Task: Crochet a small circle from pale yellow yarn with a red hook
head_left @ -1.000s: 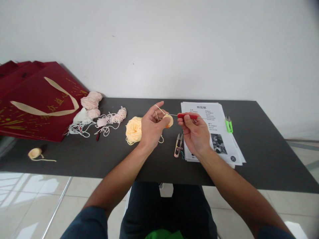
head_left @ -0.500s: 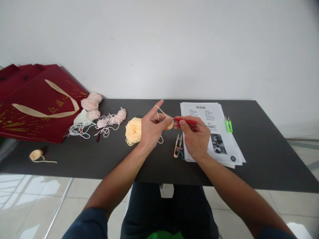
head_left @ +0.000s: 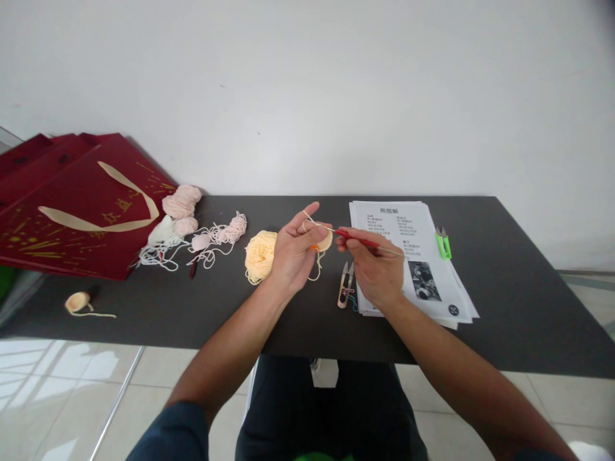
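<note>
My left hand (head_left: 294, 251) pinches a small cream crochet piece (head_left: 327, 241) between thumb and fingers. Yarn from it loops over the raised index finger, and a loose strand hangs below the piece. In my right hand (head_left: 377, 266) is a crochet hook (head_left: 358, 239) with a red handle, gripped like a pen. Its metal tip points left and meets the yarn by the piece. The pale yellow yarn ball (head_left: 260, 256) lies just left of my left hand. Thread snips (head_left: 344, 286) rest on the table below my right hand.
Printed sheets (head_left: 444, 288) lie under and beyond my right hand, with green-handled snips (head_left: 443, 244) on their right edge. Pink yarn (head_left: 181, 202) and tangled white yarn (head_left: 163, 232) sit by dark red gift bags (head_left: 72, 211). A small cream crochet cup (head_left: 77, 301) stands at the left.
The hook's handle has tilted, its rear end now lower. My left hand has turned slightly, with the crochet piece still in it. The whole view has shifted a little.
</note>
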The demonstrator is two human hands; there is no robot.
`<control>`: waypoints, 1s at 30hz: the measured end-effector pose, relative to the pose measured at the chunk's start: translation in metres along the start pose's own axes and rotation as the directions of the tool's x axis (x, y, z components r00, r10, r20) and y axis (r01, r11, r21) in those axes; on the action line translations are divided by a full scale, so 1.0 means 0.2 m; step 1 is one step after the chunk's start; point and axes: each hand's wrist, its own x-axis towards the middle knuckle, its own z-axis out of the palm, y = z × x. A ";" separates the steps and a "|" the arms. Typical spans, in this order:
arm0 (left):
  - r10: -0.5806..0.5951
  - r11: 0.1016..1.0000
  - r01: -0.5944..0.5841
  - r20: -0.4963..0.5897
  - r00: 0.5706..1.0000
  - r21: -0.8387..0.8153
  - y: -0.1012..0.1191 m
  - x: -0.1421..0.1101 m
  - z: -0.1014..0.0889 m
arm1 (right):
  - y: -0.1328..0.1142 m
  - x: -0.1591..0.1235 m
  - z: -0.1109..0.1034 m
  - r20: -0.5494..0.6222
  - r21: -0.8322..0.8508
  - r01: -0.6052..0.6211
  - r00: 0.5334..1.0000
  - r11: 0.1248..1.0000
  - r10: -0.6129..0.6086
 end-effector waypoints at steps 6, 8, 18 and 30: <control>0.009 0.995 -0.010 0.011 1.000 0.095 -0.01 -0.01 0.01 | -0.03 0.07 -0.02 -0.014 0.200 -0.111 0.993 0.973 0.116; 0.001 0.993 -0.002 0.011 1.000 0.118 -0.01 -0.01 0.01 | -0.03 0.08 -0.03 -0.012 0.197 -0.105 0.994 0.975 0.109; -0.009 0.994 0.006 0.029 1.000 0.107 -0.01 -0.01 0.00 | -0.05 0.09 -0.03 -0.042 0.220 -0.093 0.994 0.971 0.105; 0.017 0.991 -0.021 0.034 0.999 0.129 0.02 0.01 -0.03 | -0.07 0.11 -0.05 -0.075 0.193 -0.045 0.995 0.980 0.061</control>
